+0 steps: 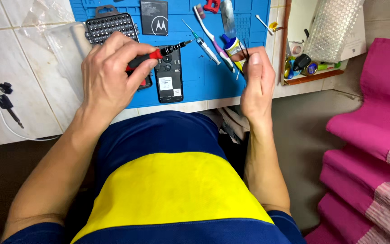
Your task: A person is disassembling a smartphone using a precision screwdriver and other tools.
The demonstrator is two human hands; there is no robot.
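left hand – red-black screwdriver | opened black phone – back up

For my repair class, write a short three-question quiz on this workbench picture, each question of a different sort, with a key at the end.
1. True or false: the left hand holds a red and black screwdriver over the opened phone.
2. The right hand pinches which tool? A) toothbrush B) black tweezers C) syringe
3. Fill in: the phone lies on a ____ work mat.

Key
1. True.
2. B: the black tweezers are in its grip; the toothbrush and the syringe lie loose on the mat.
3. Blue.
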